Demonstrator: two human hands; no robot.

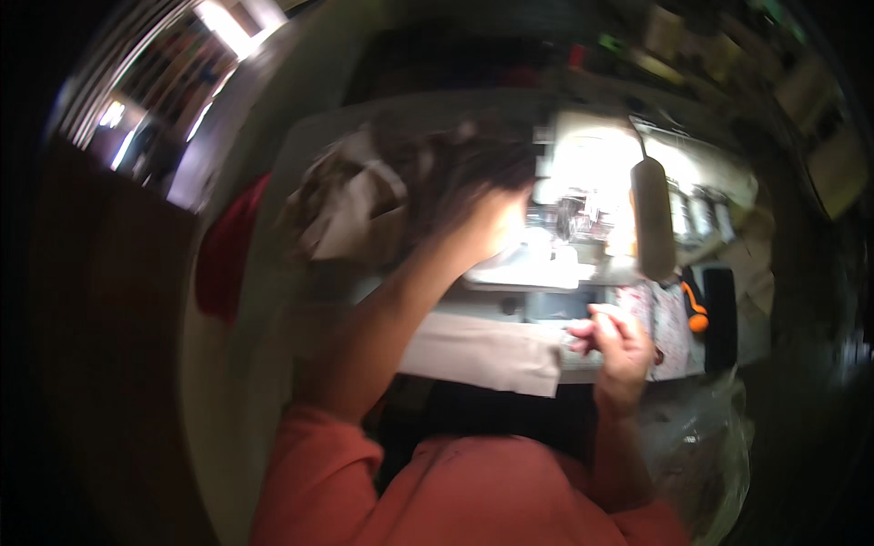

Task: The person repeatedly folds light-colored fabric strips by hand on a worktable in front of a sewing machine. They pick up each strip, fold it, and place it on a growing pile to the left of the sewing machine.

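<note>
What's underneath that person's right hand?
Pale, reddish-patterned material shows beside and just beyond the right hand. Whatever lies directly beneath it is covered, so I can't tell.

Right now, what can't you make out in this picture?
- Left hand, head view: glare and motion blur hide its grip and whether it holds anything.
- Right hand, head view: blurred; I can't tell whether it pinches something small.
- Bright patch, head view: glare washes out its detail.
- Red thing, head view: too dim and blurred to identify.
- Clear bag, head view: blur and dimness hide any contents.
</note>
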